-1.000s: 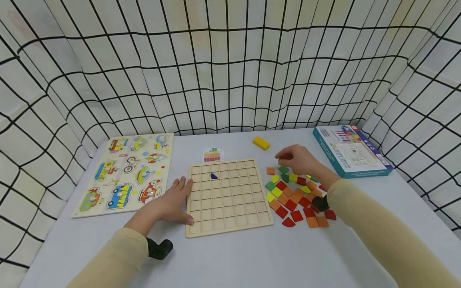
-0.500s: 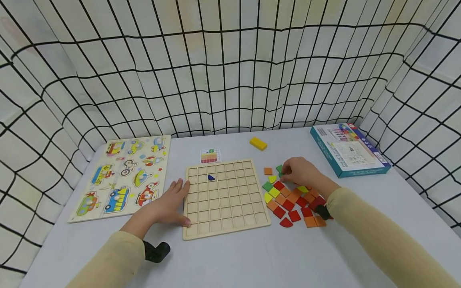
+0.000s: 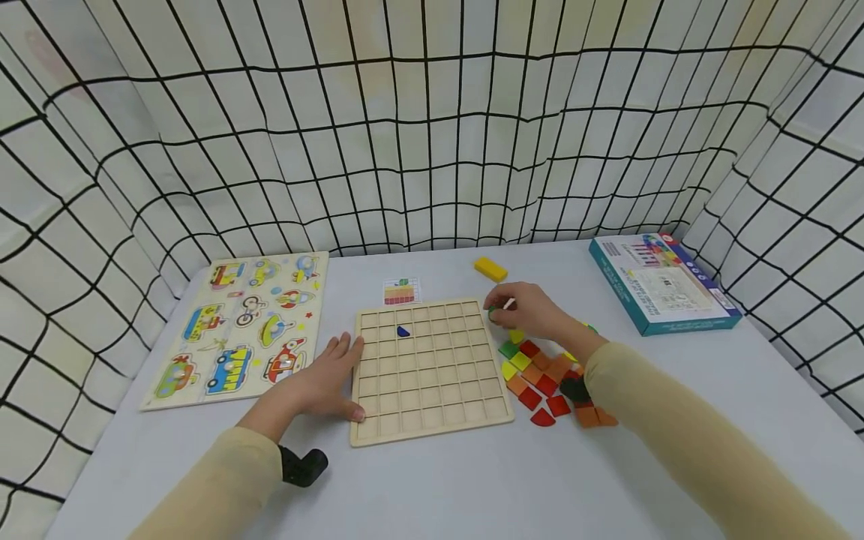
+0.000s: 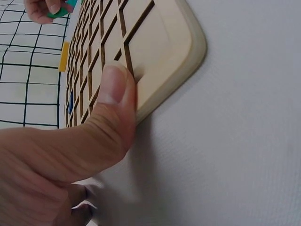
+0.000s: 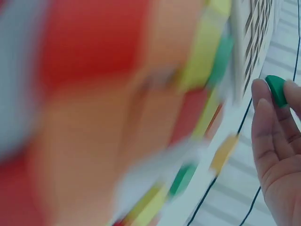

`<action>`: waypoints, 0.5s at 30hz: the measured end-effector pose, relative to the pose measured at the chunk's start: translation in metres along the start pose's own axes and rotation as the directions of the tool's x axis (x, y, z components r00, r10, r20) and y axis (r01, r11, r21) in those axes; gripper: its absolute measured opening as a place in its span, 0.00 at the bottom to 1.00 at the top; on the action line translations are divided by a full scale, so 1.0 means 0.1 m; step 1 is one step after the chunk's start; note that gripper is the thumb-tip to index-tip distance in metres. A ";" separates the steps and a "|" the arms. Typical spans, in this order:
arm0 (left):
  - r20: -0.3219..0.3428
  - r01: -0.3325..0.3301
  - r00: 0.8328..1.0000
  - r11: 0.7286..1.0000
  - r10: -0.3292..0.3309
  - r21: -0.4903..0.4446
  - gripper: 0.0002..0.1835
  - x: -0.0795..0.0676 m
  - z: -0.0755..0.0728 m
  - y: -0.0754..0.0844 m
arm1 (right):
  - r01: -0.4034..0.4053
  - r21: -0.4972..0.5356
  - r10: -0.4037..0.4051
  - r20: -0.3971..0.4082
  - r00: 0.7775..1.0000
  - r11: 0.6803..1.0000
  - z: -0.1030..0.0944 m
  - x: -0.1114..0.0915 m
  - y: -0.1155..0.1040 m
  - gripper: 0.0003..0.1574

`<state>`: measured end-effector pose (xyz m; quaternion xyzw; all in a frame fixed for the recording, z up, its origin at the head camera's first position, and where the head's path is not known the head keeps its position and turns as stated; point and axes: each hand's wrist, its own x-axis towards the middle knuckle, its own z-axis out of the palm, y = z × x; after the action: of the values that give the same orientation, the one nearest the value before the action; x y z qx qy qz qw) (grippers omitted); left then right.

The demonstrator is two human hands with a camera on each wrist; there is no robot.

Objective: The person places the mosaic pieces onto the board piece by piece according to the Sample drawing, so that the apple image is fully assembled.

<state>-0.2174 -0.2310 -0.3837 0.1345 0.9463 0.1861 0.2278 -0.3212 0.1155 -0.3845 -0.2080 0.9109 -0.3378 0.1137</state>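
Note:
A square wooden grid board [image 3: 432,379] lies on the table with one dark blue piece [image 3: 403,331] in an upper-left cell. My left hand [image 3: 322,386] rests at its left edge, fingers spread. In the left wrist view the thumb [image 4: 114,94] presses on the board's rim near a corner. Beyond the board's upper right corner, my right hand [image 3: 529,311] pinches a green piece with a rounded edge [image 5: 277,90] between thumb and fingertips. Below that hand lie many red, orange, yellow and green tiles [image 3: 543,384], some hidden behind the wrist.
A small pattern card [image 3: 401,291] lies behind the board, and a yellow block [image 3: 490,268] sits to its right. The picture puzzle board [image 3: 232,330] is on the left. A teal-edged box [image 3: 664,285] stands at right. Black netting [image 3: 432,150] encloses the table's back and sides.
My right hand has dipped to the green pieces, taken one, and moved left to the board's upper right corner. The left hand has stayed at the board's edge.

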 end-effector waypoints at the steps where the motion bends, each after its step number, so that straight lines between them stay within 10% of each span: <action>1: -0.001 0.001 1.000 1.000 -0.001 0.002 0.66 0.00 0.00 0.00 | 0.022 0.018 -0.022 0.001 1.000 1.000 0.05 0.06 -0.05 0.11; 15: -0.006 0.003 1.000 1.000 -0.003 -0.013 0.65 0.00 0.00 -0.02 | 0.064 -0.001 -0.064 0.001 0.998 0.998 0.56 0.69 -0.52 0.05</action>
<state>-0.2178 -0.2328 -0.3851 0.1310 0.9460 0.1922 0.2258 -0.3476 0.0162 -0.3965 -0.2373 0.9038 -0.3407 0.1033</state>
